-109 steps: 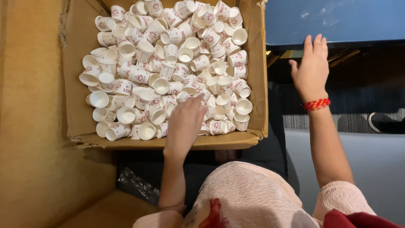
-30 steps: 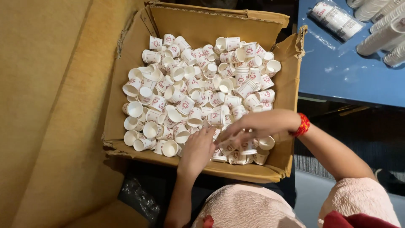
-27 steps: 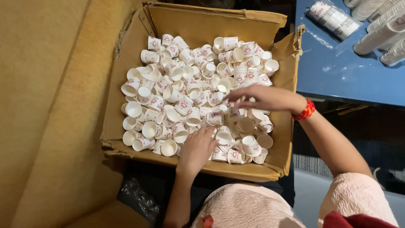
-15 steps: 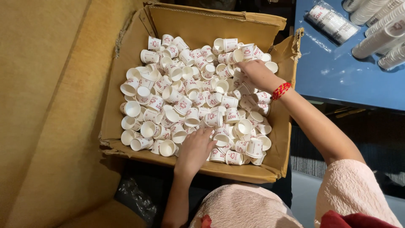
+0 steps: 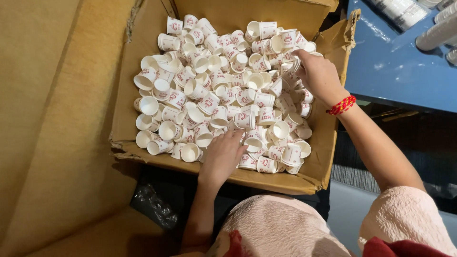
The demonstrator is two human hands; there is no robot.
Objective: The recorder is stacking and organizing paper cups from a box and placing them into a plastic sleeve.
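- Right hand (image 5: 320, 74) has moved from the near-right corner of the carton (image 5: 328, 143) to its far-right side; grip now closed on a small paper cup (image 5: 296, 65).
- Left hand (image 5: 223, 154) unchanged: at the carton's near wall, fingers open, resting on loose cups (image 5: 209, 85).
- So picking has shifted to the far cups; the held cup lies at my fingertips, just above the pile.

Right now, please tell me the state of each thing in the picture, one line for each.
Cardboard box: open, flaps torn.
Paper cups: loose, jumbled, many on their sides.
Left hand: resting on cups near the front wall.
Right hand: closed around a cup at the far right.
Stacked cups: lying on the blue table.
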